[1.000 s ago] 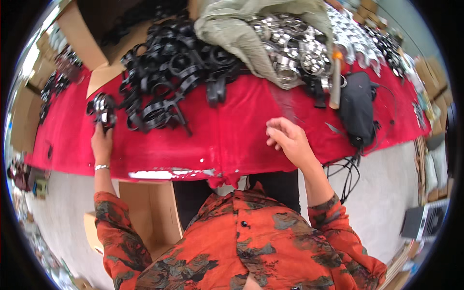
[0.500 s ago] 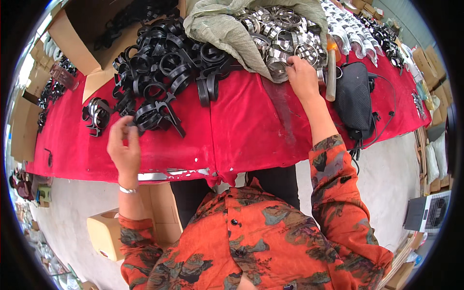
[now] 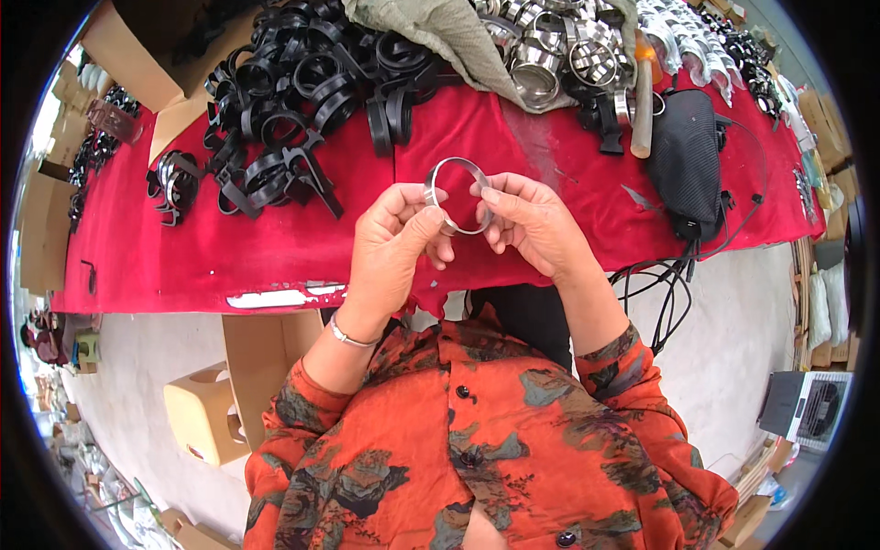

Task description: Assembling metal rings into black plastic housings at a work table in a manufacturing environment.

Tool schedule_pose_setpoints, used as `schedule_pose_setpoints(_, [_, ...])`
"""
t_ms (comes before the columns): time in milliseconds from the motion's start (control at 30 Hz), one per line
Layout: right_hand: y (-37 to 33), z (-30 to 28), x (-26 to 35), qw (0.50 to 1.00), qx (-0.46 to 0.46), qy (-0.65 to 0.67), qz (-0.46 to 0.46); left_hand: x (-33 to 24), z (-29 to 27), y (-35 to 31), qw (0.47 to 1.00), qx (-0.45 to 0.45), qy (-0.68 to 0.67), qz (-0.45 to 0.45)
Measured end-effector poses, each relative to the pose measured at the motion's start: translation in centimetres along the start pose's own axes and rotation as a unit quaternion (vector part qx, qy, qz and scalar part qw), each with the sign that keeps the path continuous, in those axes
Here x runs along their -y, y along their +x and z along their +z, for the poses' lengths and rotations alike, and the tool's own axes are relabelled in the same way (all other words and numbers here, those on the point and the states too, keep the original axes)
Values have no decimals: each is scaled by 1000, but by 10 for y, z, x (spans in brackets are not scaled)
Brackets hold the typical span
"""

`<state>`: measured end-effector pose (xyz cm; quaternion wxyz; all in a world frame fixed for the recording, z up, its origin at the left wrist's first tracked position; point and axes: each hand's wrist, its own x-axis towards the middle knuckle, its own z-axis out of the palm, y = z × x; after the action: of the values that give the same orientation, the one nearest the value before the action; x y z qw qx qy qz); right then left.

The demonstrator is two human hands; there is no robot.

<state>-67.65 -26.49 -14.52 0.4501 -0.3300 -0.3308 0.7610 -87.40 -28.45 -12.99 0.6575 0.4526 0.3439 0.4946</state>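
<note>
In front of my body, just above the red cloth, a thin silver metal ring [image 3: 430, 190] is held up between both hands. My left hand [image 3: 385, 243] pinches its left side with thumb and fingers. On the opposite side, the thumb and fingertips of my right hand [image 3: 541, 225] are closed on the band. Beyond, many similar shiny metal rings [image 3: 536, 81] lie in the mouth of a grey-green woven sack [image 3: 431, 32]. A large heap of black rings with strap-like arms [image 3: 316, 78] covers the cloth at the far left of centre.
The red cloth [image 3: 302, 247] drapes over the table edge. A pale-handled tool [image 3: 642, 119] and a black mesh-covered case [image 3: 683, 165] with cables lie at the right. A small ring bundle [image 3: 174, 183] sits left; an open carton [image 3: 128, 60] stands behind.
My right hand has come back from the sack and my left hand from beside the black heap. They now meet at the middle, holding a metal ring.
</note>
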Motion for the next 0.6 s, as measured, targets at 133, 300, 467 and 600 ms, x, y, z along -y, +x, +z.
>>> schedule_pose_setpoints(133, [-3,2,-4,1000,5,-2,7,-9,-1,-10,998,7,55,41])
schedule_pose_setpoints(300, [-11,18,-4,989,7,-118,-91,-5,-21,-22,993,41,90,71])
schedule_pose_setpoints(467, [-12,28,-13,801,20,-480,-357,-12,-32,-27,998,25,-58,16])
schedule_pose_setpoints(600, [-16,37,-16,719,88,-579,-374,-12,-54,-29,969,39,-223,-96])
